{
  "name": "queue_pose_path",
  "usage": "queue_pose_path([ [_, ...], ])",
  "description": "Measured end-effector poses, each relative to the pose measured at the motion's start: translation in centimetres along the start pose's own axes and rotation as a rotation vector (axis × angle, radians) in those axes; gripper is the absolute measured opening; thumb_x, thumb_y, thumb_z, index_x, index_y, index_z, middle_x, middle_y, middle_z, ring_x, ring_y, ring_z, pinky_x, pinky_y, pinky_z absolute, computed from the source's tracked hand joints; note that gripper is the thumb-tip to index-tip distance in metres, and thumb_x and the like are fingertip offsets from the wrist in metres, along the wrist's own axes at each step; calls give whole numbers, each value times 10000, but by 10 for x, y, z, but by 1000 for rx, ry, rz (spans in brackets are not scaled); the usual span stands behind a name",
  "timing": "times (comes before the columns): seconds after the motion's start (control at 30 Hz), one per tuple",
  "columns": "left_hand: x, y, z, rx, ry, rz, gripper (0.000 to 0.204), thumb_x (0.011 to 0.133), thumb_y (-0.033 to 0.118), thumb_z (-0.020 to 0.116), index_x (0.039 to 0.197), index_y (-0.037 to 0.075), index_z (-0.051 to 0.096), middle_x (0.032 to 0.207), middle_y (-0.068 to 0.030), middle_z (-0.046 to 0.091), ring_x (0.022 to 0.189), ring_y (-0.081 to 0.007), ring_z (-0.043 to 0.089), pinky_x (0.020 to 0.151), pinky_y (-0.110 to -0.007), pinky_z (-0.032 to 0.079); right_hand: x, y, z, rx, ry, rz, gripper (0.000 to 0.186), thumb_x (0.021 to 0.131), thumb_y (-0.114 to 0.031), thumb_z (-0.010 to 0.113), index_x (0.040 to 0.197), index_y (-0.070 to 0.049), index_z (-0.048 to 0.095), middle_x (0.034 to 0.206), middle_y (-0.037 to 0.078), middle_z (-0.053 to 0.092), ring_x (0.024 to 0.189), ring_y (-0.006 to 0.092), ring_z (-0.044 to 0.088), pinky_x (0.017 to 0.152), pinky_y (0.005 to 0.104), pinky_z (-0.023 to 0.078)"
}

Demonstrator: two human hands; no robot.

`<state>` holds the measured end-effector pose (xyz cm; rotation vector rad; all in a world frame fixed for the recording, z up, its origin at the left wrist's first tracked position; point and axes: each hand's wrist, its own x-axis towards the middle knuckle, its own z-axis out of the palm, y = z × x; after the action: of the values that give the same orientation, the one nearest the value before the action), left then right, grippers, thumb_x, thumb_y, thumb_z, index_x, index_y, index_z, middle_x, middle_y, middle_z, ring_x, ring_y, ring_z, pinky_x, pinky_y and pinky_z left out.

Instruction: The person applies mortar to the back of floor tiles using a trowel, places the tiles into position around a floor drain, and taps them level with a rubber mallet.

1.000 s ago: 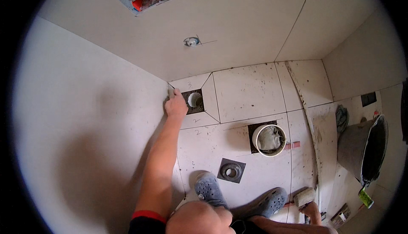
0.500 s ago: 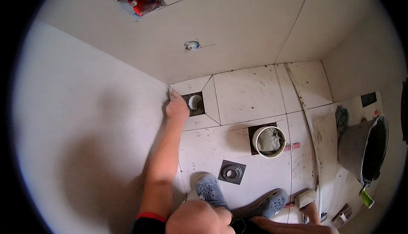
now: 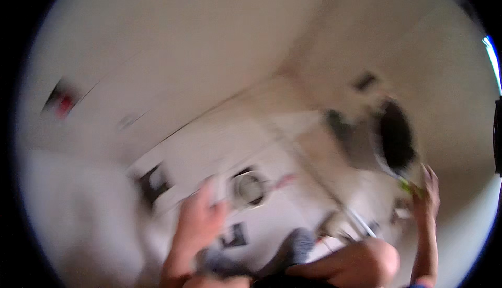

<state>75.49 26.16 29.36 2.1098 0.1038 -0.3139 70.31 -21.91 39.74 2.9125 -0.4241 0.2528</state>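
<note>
My left hand [image 3: 201, 217] hangs over the floor, left of the round white tub [image 3: 250, 189]; motion smears its fingers, so any grip is unclear. At the right, my right hand [image 3: 428, 196] has its fingers stretched out beside a lime-green handle [image 3: 409, 186] at the lower rim of the tilted bucket [image 3: 361, 144]. The hand may touch that handle; blur hides the contact. A pale block-headed tool, perhaps a mallet [image 3: 333, 224], is near my right shoe.
A square floor opening [image 3: 155, 182] lies at the left, a dark drain piece [image 3: 234, 234] near my feet. One long pale strip [image 3: 319, 183] crosses the tiles. Dark cloth-like stuff [image 3: 336, 123] sits by the bucket. The wall has a cut-out with red inside [image 3: 64, 102].
My view has swung right. My left hand has left the corner by the floor opening. My right hand has let go of the block-headed tool and reached up to the bucket's green handle.
</note>
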Motion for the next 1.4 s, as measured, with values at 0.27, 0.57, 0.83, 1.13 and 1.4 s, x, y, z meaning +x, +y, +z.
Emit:
queue_pose_path([
  [0.27, 6, 47, -9, -317, -346, -122, 445, 966, 116, 562, 1369, -62, 503, 1259, -145, 623, 1179, -212, 568, 1014, -329, 447, 58, 90, 70, -790, -514, -229, 510, 888, -271, 597, 1298, 32, 591, 1356, 264, 503, 1383, 414, 358, 1147, 701, 135],
  [0.57, 38, 42, 2, -349, -535, -250, 510, 953, 89, 593, 1412, -66, 434, 1325, -153, 573, 1194, -214, 564, 1013, -338, 457, 66, 58, 96, -611, -601, -438, 225, 853, -213, 613, 946, -52, 741, 891, 113, 687, 825, 297, 673, 750, 470, 528],
  [0.83, 87, 54, 45, -672, -527, -284, 451, 979, 117, 508, 1385, -74, 469, 1264, -174, 618, 1135, -268, 622, 981, -376, 492, 181, 45, 108, -86, -758, -76, 244, 808, -156, 625, 966, -25, 757, 955, 158, 740, 878, 308, 730, 717, 412, 573],
  [1.13, 74, 31, 81, -530, -71, 4, 337, 959, 123, 517, 1193, -89, 633, 1217, -183, 643, 1108, -275, 606, 974, -391, 476, 197, 12, 191, -10, -985, -261, 233, 805, -89, 613, 963, 0, 759, 939, 180, 730, 869, 298, 723, 685, 439, 564],
  [1.4, 74, -1, 81, -534, -5, 47, 329, 944, 123, 544, 1170, -93, 644, 1202, -176, 653, 1097, -262, 615, 958, -393, 489, 195, 9, 178, 15, -967, -281, 198, 766, -84, 642, 906, -23, 769, 935, 162, 737, 885, 327, 708, 707, 451, 566],
])
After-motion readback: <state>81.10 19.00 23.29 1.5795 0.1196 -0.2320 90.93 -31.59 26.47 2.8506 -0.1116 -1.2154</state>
